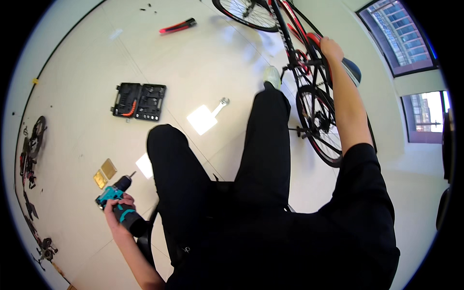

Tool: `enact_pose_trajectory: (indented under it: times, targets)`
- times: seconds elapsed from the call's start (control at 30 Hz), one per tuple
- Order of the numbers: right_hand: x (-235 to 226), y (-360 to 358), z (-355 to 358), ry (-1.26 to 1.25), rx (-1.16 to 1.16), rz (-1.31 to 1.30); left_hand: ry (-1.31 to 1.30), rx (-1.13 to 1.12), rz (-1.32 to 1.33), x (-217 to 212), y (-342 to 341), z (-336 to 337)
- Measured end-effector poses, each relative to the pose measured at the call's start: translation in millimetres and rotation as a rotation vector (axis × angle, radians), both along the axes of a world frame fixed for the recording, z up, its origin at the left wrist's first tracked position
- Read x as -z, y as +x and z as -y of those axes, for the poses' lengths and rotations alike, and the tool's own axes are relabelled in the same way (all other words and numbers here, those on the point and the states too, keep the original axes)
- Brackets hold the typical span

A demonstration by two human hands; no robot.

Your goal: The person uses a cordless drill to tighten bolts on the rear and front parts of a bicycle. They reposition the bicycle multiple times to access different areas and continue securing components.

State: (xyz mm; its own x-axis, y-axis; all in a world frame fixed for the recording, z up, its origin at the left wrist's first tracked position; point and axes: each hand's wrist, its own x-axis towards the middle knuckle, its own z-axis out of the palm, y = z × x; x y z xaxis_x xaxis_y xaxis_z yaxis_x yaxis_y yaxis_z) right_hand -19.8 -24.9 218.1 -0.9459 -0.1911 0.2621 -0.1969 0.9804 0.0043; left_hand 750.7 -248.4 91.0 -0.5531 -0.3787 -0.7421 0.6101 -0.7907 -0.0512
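Note:
My left hand point(114, 212) is wrapped around the grip of a teal and black cordless drill point(126, 214), held out beside my left knee. A slim bit sticks out of the drill's chuck, pointing up and to the right. On the right, a black and red bicycle point(290, 48) stands on its wheels. My right arm reaches out to it, and my right hand point(331, 49) is closed over the red end of its saddle point(354, 71); the fingertips are partly hidden. The saddle's dark rear part shows beyond my forearm.
Ahead on the tiled floor lie an open black tool case point(139, 101), a wrench point(222, 105) and a red-black mudguard point(178, 26). Two gold-coloured squares point(105, 173) are near the drill. Bicycle parts point(34, 145) line the left edge. Windows point(401, 36) are at the right.

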Motion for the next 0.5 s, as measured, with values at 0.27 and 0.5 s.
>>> enact_pose_trajectory:
  times: [0.27,0.5]
  targets:
    - [23,9,-35,0.106,-0.299,-0.181,0.024,0.001,0.054,-1,2,-7]
    - [34,64,-124,0.282,-0.159,-0.379,0.088,0.005,0.004,-1,-1,-6]
